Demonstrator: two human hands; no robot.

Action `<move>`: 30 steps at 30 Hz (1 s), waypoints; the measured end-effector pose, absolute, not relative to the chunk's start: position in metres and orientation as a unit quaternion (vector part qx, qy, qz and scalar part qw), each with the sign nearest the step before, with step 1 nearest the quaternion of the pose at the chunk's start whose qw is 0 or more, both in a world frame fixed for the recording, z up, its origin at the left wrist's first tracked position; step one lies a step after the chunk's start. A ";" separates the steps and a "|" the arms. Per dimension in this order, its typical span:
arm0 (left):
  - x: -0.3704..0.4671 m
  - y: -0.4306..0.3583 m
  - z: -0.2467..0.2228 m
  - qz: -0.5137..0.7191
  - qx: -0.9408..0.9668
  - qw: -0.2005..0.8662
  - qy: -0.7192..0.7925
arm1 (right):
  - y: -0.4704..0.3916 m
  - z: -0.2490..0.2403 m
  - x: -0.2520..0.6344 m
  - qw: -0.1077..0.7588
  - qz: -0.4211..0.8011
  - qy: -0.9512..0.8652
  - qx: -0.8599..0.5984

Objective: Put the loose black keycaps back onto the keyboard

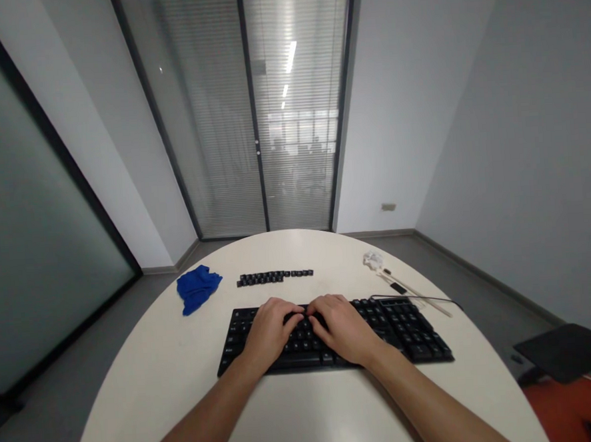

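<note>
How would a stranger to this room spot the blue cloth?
Find the pale, curved-edged table, then the long black keyboard. Past its left end, near the table's left edge, lies the crumpled cloth, the only blue thing on the table.

I am seeing a black, pale-lettered keyboard (pixel 304 346) against a cream tabletop (pixel 297 411); beyond the keyboard, black keycaps (pixel 263 277) are showing, with a plain blue cloth (pixel 197 288) toward its left end, a white wad (pixel 373 260) toward its right.

Pale walls (pixel 393 108), gray floor (pixel 84 367), blinds (pixel 209 119) behind dark-framed glass (pixel 301 147), rounded off-white table (pixel 297 414)
</note>
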State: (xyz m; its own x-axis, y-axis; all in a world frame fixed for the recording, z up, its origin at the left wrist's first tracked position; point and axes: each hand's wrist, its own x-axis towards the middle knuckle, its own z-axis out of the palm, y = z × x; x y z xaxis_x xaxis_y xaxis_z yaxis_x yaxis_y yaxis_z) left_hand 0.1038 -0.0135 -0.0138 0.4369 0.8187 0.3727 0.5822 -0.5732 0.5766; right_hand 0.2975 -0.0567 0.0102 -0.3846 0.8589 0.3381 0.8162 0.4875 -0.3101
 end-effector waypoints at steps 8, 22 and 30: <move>0.103 -0.017 -0.009 0.283 0.855 0.129 0.415 | -0.056 0.009 0.299 0.226 0.040 -0.835 -0.500; 0.100 -0.030 0.006 0.236 0.881 0.101 0.397 | -0.056 0.007 0.299 0.219 0.038 -0.837 -0.499; 0.098 -0.027 0.004 0.223 0.875 0.139 0.407 | -0.057 0.008 0.299 0.216 0.039 -0.837 -0.502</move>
